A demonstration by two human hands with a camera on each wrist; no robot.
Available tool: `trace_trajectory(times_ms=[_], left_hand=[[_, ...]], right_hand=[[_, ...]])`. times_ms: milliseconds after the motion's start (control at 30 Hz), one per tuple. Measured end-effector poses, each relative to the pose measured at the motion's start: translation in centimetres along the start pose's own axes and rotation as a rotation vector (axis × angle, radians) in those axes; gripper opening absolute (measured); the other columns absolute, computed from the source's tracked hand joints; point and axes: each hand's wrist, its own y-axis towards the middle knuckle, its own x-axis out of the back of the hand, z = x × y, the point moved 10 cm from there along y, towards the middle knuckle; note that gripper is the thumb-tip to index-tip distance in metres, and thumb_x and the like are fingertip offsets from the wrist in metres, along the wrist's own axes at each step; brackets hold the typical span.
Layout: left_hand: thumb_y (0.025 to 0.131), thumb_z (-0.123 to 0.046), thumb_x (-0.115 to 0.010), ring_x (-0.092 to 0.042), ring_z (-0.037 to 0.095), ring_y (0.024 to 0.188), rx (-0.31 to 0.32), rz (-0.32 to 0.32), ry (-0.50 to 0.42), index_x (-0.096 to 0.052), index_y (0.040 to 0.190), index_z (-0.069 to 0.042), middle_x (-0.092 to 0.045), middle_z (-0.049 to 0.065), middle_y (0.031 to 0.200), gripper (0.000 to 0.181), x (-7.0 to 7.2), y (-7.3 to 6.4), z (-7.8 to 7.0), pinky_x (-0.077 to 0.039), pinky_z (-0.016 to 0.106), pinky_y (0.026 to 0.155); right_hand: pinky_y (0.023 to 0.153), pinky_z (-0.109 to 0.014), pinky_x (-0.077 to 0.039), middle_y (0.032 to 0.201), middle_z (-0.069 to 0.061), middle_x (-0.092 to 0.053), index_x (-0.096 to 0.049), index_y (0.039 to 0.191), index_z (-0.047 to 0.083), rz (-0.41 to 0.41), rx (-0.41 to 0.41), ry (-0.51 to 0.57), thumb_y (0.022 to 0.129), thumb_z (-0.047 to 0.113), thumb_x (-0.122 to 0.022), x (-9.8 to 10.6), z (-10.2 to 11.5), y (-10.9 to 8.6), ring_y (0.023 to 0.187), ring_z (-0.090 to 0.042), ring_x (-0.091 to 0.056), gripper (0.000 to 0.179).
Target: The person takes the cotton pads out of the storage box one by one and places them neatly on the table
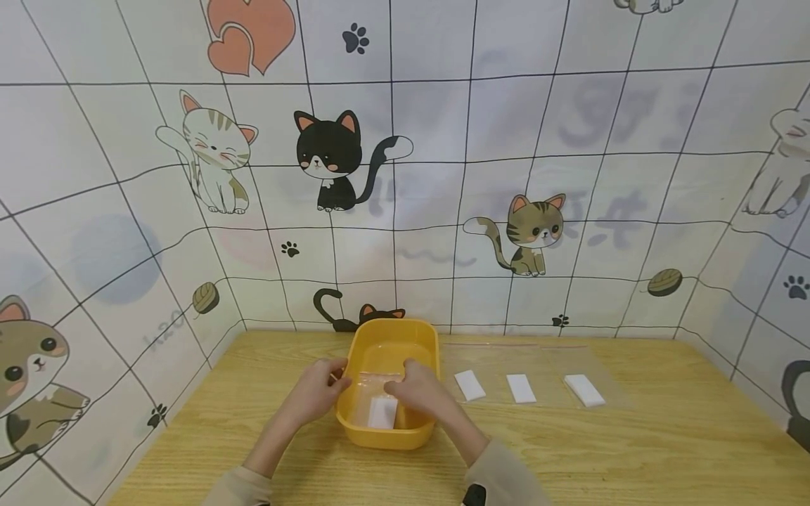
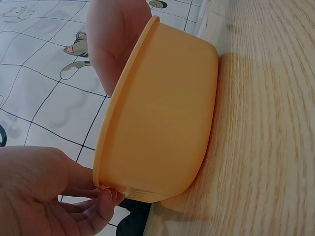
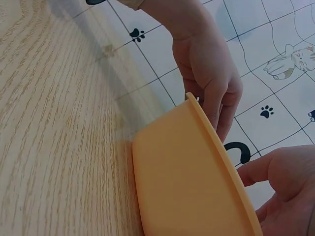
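Observation:
A yellow plastic basin (image 1: 387,439) stands on the wooden table in front of me. In it lies a clear zip bag (image 1: 362,404) with a white rectangular block (image 1: 382,413) at its near end. My left hand (image 1: 321,386) holds the basin's left rim; the left wrist view shows curled fingers (image 2: 101,209) against the wall just below it. Over the right side of the basin reaches my right hand (image 1: 420,388), its thumb by the bag's upper right corner. The right wrist view shows a gap behind that thumb (image 3: 253,173); the rim hides the fingertips.
To the basin's right, clear plastic bags lie side by side on the table (image 1: 671,436), holding white blocks: a left one (image 1: 470,386), a middle one (image 1: 521,388) and a right one (image 1: 584,391). A cat-patterned covering (image 1: 436,190) hangs behind and at both sides.

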Motion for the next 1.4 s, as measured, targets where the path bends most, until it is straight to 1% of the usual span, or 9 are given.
trace_trajectory(times_ms=[100,167,233,367,567,700,1067,1300,1400], left_hand=[[0.092,0.007,-0.064,-0.055,0.014,0.065,-0.006,-0.004,-0.001,-0.06,0.083,-0.004,-0.059,0.005,0.075,0.014,0.1,0.0,-0.1,-0.049,0.025,0.056],[0.092,0.007,-0.064,-0.055,0.014,0.065,-0.006,-0.008,-0.005,-0.06,0.083,-0.004,-0.059,0.005,0.075,0.014,0.1,0.0,-0.1,-0.049,0.025,0.056],[0.091,0.007,-0.065,-0.055,0.014,0.065,-0.005,-0.01,-0.006,-0.06,0.083,-0.004,-0.059,0.004,0.075,0.014,0.1,-0.1,-0.1,-0.049,0.025,0.056],[0.091,0.007,-0.065,-0.055,0.014,0.064,0.012,-0.002,-0.007,-0.061,0.084,-0.004,-0.06,0.005,0.075,0.013,0.0,-0.1,0.1,-0.049,0.025,0.056],[0.092,0.007,-0.064,-0.055,0.015,0.065,0.02,0.009,-0.015,-0.061,0.085,-0.003,-0.062,0.01,0.076,0.012,0.0,-0.1,0.1,-0.049,0.026,0.056],[0.092,0.007,-0.064,-0.056,0.015,0.065,0.018,0.007,-0.015,-0.06,0.084,-0.003,-0.061,0.009,0.076,0.013,0.0,-0.1,0.1,-0.049,0.026,0.057],[0.092,0.007,-0.065,-0.057,0.015,0.067,0.024,0.006,-0.013,-0.06,0.085,-0.003,-0.061,0.008,0.077,0.013,-0.1,-0.1,0.2,-0.05,0.027,0.058],[0.091,0.008,-0.065,-0.055,0.015,0.065,0.005,0.002,-0.008,-0.059,0.083,-0.004,-0.061,0.007,0.076,0.016,-0.1,-0.1,0.0,-0.049,0.026,0.056],[0.091,0.007,-0.065,-0.054,0.014,0.064,-0.003,-0.005,-0.006,-0.058,0.081,-0.004,-0.06,0.005,0.075,0.017,0.0,-0.1,-0.1,-0.049,0.026,0.056]], right_hand=[[0.076,-0.041,-0.05,0.113,-0.026,-0.06,-0.048,0.128,-0.019,-0.012,-0.012,-0.022,0.085,0.017,-0.068,-0.1,-0.1,0.2,0.088,-0.029,-0.056,0.06],[0.07,-0.038,-0.048,0.102,-0.02,-0.06,-0.052,0.119,-0.017,-0.016,-0.026,-0.02,0.084,0.016,-0.067,-0.2,-0.3,0.3,0.082,-0.027,-0.054,0.051],[0.062,-0.034,-0.042,0.088,-0.014,-0.054,-0.055,0.107,-0.012,-0.017,-0.041,0.0,0.083,0.014,-0.067,-0.4,-0.5,0.3,0.074,-0.025,-0.051,0.038],[0.056,-0.029,-0.035,0.077,-0.009,-0.047,-0.051,0.088,-0.001,-0.023,-0.068,0.06,0.081,0.01,-0.065,-0.7,-0.8,0.2,0.066,-0.022,-0.045,0.019],[0.054,-0.027,-0.033,0.073,-0.007,-0.046,-0.05,0.086,0.001,-0.026,-0.094,0.107,0.083,0.01,-0.065,-1.0,-1.4,0.4,0.061,-0.018,-0.042,0.018],[0.051,-0.025,-0.032,0.066,-0.005,-0.047,-0.05,0.084,0.002,-0.015,-0.116,0.14,0.084,0.011,-0.066,-1.4,-1.7,0.5,0.054,-0.015,-0.04,0.019],[0.052,-0.023,-0.036,0.06,-0.004,-0.049,-0.049,0.081,0.003,-0.015,-0.133,0.215,0.084,0.007,-0.065,-1.7,-1.9,0.4,0.052,-0.014,-0.045,0.017],[0.043,-0.021,-0.025,0.053,0.001,-0.039,-0.044,0.069,0.009,-0.019,-0.094,0.139,0.082,0.006,-0.061,-1.7,-1.7,0.4,0.044,-0.011,-0.032,0.021],[0.042,-0.02,-0.023,0.05,0.003,-0.038,-0.043,0.066,0.01,-0.019,-0.084,0.135,0.081,0.005,-0.061,-1.7,-1.6,0.3,0.042,-0.009,-0.032,0.023]])
